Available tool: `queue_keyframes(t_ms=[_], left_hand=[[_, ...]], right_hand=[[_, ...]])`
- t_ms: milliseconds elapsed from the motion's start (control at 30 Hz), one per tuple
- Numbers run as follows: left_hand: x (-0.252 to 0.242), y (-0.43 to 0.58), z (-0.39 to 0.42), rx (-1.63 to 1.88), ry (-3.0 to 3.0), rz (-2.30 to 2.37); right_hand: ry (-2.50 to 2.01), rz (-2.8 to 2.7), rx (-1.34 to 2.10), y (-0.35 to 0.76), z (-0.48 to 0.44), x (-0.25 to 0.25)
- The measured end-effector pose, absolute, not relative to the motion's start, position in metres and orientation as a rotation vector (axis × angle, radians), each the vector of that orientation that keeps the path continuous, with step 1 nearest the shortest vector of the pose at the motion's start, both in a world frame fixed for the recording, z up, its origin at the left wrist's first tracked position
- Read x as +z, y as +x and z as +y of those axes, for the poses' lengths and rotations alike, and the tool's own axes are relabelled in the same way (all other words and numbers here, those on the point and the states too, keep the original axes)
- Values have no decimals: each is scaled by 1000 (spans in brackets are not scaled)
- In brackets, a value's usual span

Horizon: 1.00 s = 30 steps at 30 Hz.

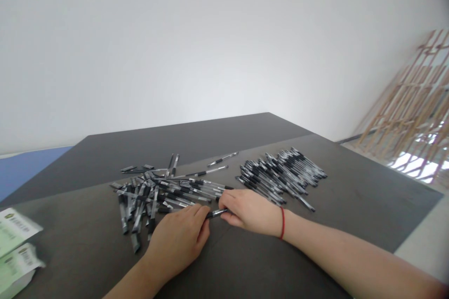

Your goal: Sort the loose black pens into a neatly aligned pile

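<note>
Both hands meet low in the middle of a dark grey table (315, 243) and share one black pen (216, 214). My left hand (178, 238) pinches the pen's left end with curled fingers. My right hand (250, 211), with a red string at the wrist, grips the right end. Just beyond the hands lies a loose, scattered heap of black pens (157, 194). To the right of it, a tidier row of pens (280, 173) lies side by side.
Two white and green boxes (14, 247) sit at the table's left edge. A few single pens (222, 159) lie behind the heap. A wooden lattice frame (414, 103) leans at the far right. A white wall fills the background.
</note>
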<state>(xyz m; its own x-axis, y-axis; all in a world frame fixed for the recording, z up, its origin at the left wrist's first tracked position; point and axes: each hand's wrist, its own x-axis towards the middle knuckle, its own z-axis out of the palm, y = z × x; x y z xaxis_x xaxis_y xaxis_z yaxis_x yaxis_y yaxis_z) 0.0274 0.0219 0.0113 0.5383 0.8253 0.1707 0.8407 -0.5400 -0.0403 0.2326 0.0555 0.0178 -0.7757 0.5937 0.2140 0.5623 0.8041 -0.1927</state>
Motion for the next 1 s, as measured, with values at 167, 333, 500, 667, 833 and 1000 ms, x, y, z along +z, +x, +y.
queue_keyframes(t_ms=[167,333,500,667,833,1000], left_hand=[[11,29,20,-133,-2632,-1491],[12,29,18,-83,-2642,-1505],[12,32,17,-77,-2666,-1498],[10,41,14,-193,-2770,-1525],[16,38,11,-383,-2760,-1545],[18,29,19,-333,-2724,-1654]], right_hand=[[-922,-2692,169,229,53,13],[-927,-2698,181,228,51,11],[-928,-2734,124,226,48,15],[-870,-2816,-8,222,45,22],[-964,-2717,-125,244,59,37],[-1001,-2618,-109,273,83,44]])
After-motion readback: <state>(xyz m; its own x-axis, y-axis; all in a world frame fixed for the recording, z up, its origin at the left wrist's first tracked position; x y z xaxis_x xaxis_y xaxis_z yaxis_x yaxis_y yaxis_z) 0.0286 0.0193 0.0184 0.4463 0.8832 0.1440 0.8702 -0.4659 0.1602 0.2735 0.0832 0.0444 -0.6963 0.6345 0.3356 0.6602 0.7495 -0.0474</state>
